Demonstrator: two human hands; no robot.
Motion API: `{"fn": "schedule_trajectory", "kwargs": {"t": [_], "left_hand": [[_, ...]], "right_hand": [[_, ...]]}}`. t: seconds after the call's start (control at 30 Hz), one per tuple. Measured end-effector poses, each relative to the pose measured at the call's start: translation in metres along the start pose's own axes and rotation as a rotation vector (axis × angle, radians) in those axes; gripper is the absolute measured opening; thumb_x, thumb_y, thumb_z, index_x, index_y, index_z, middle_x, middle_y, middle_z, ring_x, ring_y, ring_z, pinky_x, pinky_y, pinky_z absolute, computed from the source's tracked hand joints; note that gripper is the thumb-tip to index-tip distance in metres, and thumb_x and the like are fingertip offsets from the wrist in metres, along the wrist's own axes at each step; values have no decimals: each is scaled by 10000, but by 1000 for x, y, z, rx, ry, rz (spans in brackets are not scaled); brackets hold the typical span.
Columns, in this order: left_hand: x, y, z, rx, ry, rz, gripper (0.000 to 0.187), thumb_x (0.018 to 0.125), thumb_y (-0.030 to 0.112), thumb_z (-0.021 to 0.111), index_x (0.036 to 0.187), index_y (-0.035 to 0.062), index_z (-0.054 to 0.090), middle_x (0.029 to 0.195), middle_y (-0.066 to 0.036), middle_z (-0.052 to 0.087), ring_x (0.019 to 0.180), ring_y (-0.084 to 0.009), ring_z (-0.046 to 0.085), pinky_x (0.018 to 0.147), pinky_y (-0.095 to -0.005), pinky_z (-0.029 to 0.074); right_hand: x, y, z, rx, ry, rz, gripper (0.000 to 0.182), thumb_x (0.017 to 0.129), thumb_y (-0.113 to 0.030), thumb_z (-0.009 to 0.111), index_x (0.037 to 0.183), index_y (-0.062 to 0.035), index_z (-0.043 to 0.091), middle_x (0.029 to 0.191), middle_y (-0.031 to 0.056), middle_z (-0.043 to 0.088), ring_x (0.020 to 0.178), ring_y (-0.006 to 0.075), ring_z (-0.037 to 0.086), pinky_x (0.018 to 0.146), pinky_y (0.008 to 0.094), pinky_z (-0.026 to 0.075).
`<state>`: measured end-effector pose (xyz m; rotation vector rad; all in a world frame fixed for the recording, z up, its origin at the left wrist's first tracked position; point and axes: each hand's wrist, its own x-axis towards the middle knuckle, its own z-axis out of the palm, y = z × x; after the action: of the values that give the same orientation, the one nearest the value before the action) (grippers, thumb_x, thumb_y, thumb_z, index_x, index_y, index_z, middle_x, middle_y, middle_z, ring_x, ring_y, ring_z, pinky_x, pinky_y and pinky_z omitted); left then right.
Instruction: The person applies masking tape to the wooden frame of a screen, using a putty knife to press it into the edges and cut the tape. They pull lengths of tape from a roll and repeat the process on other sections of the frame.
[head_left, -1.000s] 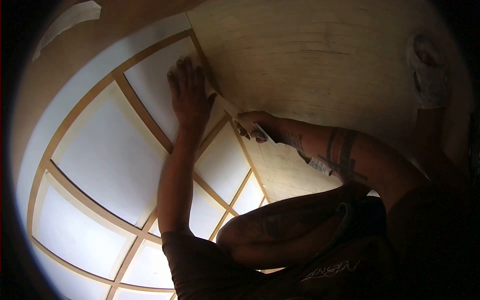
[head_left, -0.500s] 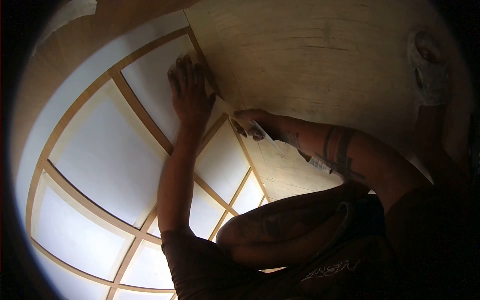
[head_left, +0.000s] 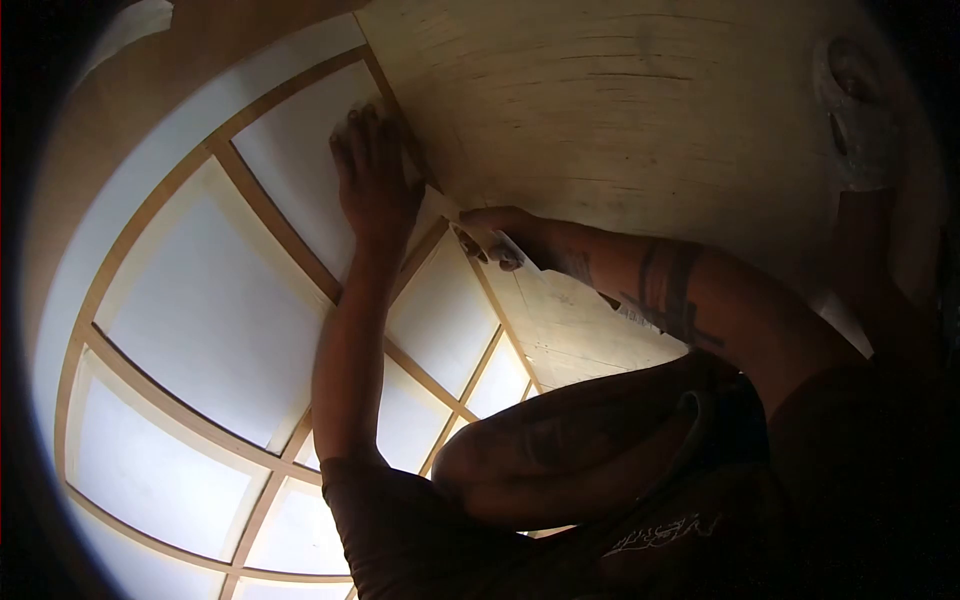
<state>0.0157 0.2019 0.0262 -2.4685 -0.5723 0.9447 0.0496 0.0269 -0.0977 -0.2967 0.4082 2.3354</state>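
Observation:
My left hand (head_left: 373,185) lies with its fingers stretched out on a white panel (head_left: 285,150) of a wood-framed lattice. Its thumb sits close to the dark frame edge along the plywood. To its right, my right hand (head_left: 492,238) is closed around a thin, pale, flat-edged piece (head_left: 520,252), at the corner where the lattice meets the plywood. I cannot tell exactly what that piece is, as the fingers and shadow hide much of it. Wooden strips (head_left: 275,225) divide the white panels around both hands.
A plywood sheet (head_left: 600,120) with dark grain cracks spans the upper right. My bent knee (head_left: 560,460) is below the right forearm. A foot in a pale, translucent covering (head_left: 855,120) rests at the far right. More backlit panels (head_left: 160,455) fill the lower left.
The whole view has shifted slightly. My left hand remains spread on the panel and my right hand keeps its grip at the corner, both nearly in the same place.

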Motion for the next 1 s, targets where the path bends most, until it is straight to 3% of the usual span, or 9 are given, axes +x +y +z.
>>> {"fn": "schedule_trajectory", "kwargs": {"t": [0.23, 0.77, 1.0], "left_hand": [[-5, -2, -1, -66, 12, 27, 961, 684, 470, 890, 1474, 81, 506, 1638, -150, 352, 1542, -341, 276, 1271, -565, 200], [-7, 3, 5, 24, -68, 12, 996, 721, 486, 854, 1531, 74, 446, 1658, -158, 309, 1554, -345, 244, 1283, -569, 152], [-8, 5, 5, 14, -68, 9, 964, 733, 468, 852, 1524, 79, 460, 1655, -149, 322, 1555, -338, 244, 1288, -560, 140]], "right_hand": [[-2, 5, -1, -35, -33, -7, 464, 957, -564, 614, 1097, -125, 664, 928, 69, 689, 530, 72, 467, 490, 266, 341], [-1, 3, 4, -52, 46, 14, 520, 940, -560, 610, 1140, -82, 648, 979, 107, 680, 529, 74, 409, 492, 261, 345], [-8, 0, 5, -67, 132, 51, 401, 972, -498, 591, 1128, -136, 667, 942, 34, 680, 531, 84, 342, 511, 277, 318]]}}
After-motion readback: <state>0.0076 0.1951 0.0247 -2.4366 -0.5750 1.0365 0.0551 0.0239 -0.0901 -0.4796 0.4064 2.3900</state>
